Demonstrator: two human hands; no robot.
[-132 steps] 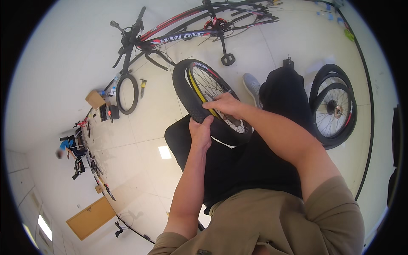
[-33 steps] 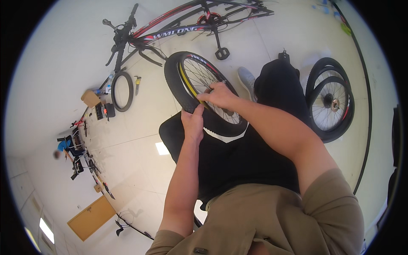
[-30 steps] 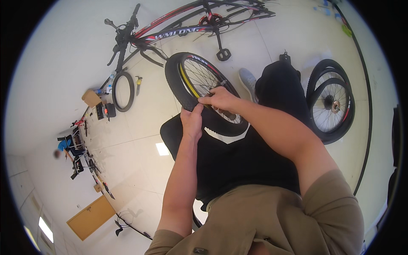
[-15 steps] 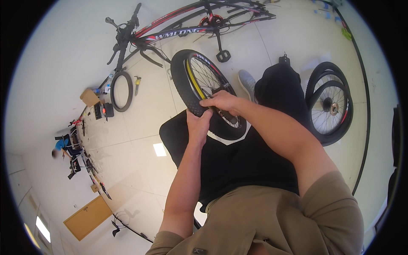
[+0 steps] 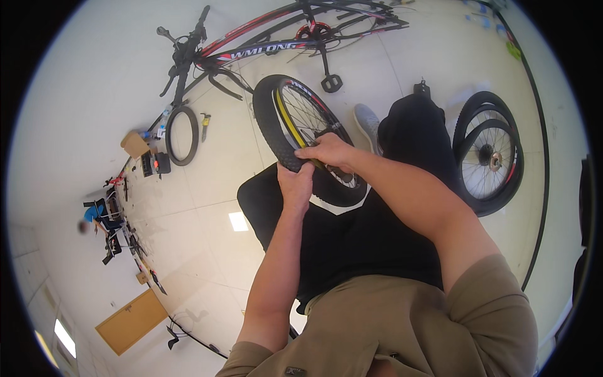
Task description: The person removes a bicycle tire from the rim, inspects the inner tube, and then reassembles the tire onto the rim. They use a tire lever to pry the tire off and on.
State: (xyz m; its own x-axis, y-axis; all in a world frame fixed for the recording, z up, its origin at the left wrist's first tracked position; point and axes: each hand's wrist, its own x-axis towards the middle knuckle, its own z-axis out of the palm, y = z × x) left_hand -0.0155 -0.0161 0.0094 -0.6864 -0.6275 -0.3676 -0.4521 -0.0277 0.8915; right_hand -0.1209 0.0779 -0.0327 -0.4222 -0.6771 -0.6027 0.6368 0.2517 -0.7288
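Observation:
A bicycle wheel (image 5: 314, 113) leans against my legs, tilted, with a black knobby tyre (image 5: 266, 116) around it. Along the near-left side the tyre stands away from the rim, and a yellow rim strip (image 5: 286, 118) shows in the gap. My left hand (image 5: 295, 183) is closed round the lower part of the tyre, thumb on top. Right beside it, my right hand (image 5: 331, 151) reaches across the rim and grips the tyre's edge with its fingers. What lies under the right fingertips is hidden.
Beyond the wheel lies a bicycle frame (image 5: 264, 51) with handlebar and pedal. Two more wheels (image 5: 490, 154) are stacked at my right. Leftward are a loose tyre (image 5: 182, 135), a hammer-like tool (image 5: 205, 127), a cardboard box (image 5: 134, 145) and a toolbox (image 5: 156, 164). A person (image 5: 93, 213) sits far left.

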